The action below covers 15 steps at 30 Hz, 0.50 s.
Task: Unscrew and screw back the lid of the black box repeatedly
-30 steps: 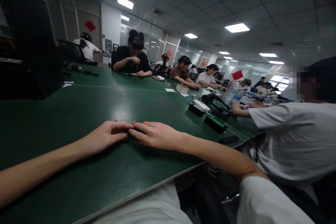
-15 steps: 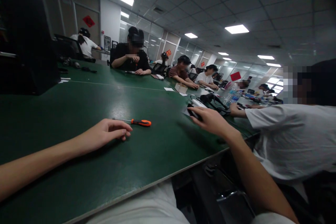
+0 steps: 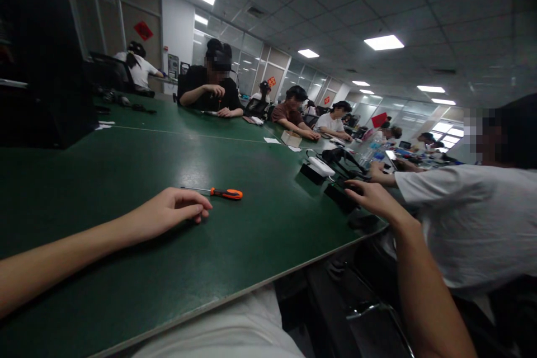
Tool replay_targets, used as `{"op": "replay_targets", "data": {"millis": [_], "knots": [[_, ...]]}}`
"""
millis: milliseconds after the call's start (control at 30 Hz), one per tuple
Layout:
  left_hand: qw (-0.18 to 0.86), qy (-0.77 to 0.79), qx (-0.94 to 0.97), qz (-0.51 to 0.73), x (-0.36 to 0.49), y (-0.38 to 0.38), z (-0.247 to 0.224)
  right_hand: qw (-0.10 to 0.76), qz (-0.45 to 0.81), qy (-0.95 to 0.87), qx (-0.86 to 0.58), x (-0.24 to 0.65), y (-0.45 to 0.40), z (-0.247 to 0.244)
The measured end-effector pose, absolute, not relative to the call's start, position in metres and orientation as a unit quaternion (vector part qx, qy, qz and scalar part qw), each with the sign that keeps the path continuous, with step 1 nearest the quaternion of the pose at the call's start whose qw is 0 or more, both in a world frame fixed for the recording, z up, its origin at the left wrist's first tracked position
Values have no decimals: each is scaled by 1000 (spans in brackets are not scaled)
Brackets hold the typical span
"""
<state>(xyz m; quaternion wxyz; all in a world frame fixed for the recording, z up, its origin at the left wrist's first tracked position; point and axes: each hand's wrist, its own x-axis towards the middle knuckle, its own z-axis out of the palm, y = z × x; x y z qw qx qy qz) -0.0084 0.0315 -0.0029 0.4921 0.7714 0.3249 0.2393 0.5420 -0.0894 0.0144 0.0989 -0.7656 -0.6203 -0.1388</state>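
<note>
My left hand [image 3: 178, 210] rests on the green table [image 3: 138, 173], palm inward. Its fingers are loosely curved and hold nothing. Just beyond them lies a screwdriver [image 3: 226, 194] with an orange and black handle, its metal shaft pointing left and partly behind my fingers. My right hand [image 3: 371, 197] is at the right, thumb and forefinger apart, at the edge of a dark flat object [image 3: 339, 198]. Whether the fingers touch it is unclear. Left of that object is another dark block-like thing [image 3: 312, 173], beside a white rounded device [image 3: 321, 166].
Black straps and cables [image 3: 342, 159] lie beyond my right hand, near plastic bottles [image 3: 376, 148]. A person in a white shirt [image 3: 474, 218] sits close on the right. A small open box [image 3: 291, 138] stands farther off. A black case [image 3: 39, 67] rises at the left.
My right hand has moved right, toward the table's near right side. The dark block-like thing where it was before is now uncovered. My left hand and the screwdriver stay in place.
</note>
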Motion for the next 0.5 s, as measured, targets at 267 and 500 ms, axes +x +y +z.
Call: {"op": "replay_targets", "data": {"millis": [267, 500], "knots": [[484, 315, 781, 239, -9, 30, -3, 81, -95, -644, -755, 545, -78, 11], [468, 321, 790, 234, -9, 31, -5, 36, -58, -655, -752, 545, -69, 27]]}}
